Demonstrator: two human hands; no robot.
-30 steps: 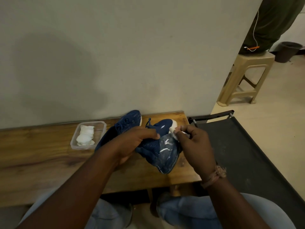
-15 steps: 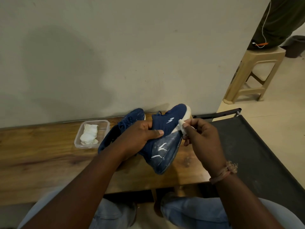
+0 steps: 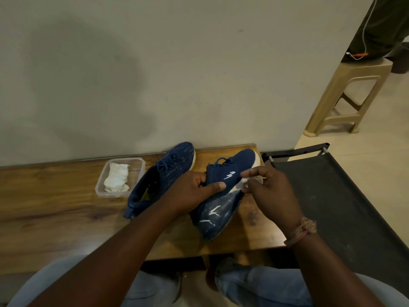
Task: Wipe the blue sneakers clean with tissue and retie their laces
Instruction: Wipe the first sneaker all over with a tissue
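Fingers (image 3: 254, 173) of the right hand (image 3: 272, 193) pinch a tissue wad (image 3: 244, 181) against the held sneaker (image 3: 223, 191), tilted above the worktop (image 3: 55, 209). Left hand (image 3: 194, 191) grips its upper. Second sneaker (image 3: 163, 178) lies left, beside the tissue container (image 3: 137, 165).

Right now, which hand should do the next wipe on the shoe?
The right hand. It already pinches the tissue against the white sole edge of the held sneaker. The left hand is busy in its grip on that shoe, steadying it above the wooden bench.
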